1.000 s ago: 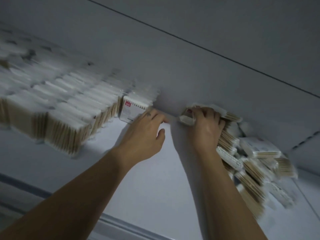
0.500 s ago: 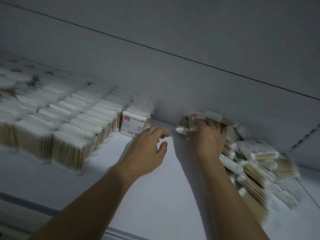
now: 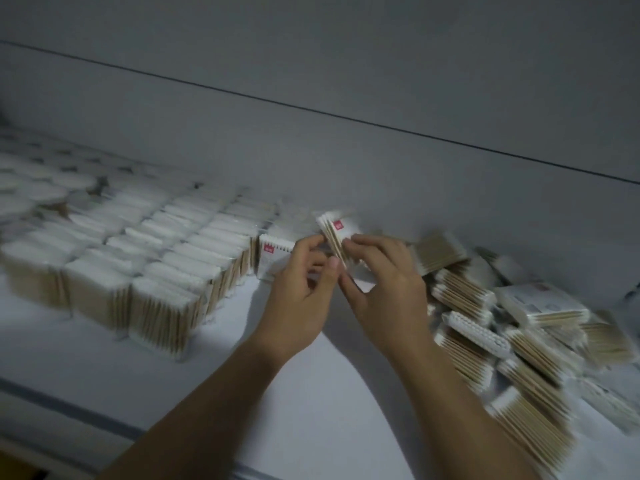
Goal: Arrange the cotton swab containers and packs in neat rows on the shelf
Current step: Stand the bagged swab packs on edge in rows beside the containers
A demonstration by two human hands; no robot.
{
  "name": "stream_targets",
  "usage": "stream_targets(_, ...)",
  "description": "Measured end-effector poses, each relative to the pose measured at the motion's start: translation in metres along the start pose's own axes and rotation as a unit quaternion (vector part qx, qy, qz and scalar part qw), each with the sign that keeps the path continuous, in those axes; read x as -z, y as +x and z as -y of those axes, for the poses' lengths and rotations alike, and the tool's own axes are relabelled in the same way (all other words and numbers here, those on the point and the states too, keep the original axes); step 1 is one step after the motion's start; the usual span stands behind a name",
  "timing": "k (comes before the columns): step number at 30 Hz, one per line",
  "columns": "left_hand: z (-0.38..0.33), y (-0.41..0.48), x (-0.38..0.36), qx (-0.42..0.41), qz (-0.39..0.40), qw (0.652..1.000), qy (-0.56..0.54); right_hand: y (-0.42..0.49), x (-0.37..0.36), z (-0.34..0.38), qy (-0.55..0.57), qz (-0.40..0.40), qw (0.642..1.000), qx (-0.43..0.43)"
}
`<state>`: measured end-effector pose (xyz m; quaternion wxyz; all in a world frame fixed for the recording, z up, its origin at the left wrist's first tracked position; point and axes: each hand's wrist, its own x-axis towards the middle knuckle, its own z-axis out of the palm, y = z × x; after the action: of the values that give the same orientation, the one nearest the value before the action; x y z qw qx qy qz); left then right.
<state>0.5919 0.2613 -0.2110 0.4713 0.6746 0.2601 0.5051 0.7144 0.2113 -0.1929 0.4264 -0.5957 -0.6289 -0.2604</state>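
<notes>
Swab pack (image 3: 336,233) between tidy rows (image 3: 156,258) and loose heap (image 3: 502,327)

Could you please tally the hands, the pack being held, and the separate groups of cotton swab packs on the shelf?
hands: 2, left hand and right hand
held pack: 1
neat block of rows: 1
loose heap: 1
Total: 5
Single packs are too blurred to count.

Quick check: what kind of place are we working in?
Likely a shop or stockroom shelf: a white shelf board backed by a grey panel, identical cotton swab packs standing in tight rows, and a loose pile of more packs.
</notes>
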Motion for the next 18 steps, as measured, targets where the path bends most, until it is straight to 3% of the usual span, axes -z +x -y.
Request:
stream_targets(6,-0.003,-0.002,0.014,-0.018,-0.039,0.999,-0.029,-0.002,0.009,0.014,0.123,0.043,0.991,0.011)
stream_targets(9,-0.007,-0.007,0.026,-0.035,-0.025,0.999,0.024,0.001,0.013,0.021,0.119,0.01,0.991,-0.062)
stream_targets(12,-0.006,-0.02,0.044,-0.032,-0.013,0.998,0.056,0.004,0.014,0.02,0.119,0.062,0.979,-0.151)
stream_targets(15,0.005,-0.035,0.057,-0.027,-0.018,0.985,0.17,0.002,0.01,0.026,0.162,0.13,0.964,-0.165)
stream_targets(18,0.011,-0.047,0.058,-0.028,-0.029,0.947,0.318,-0.003,0.004,0.032,0.146,0.145,0.961,-0.186)
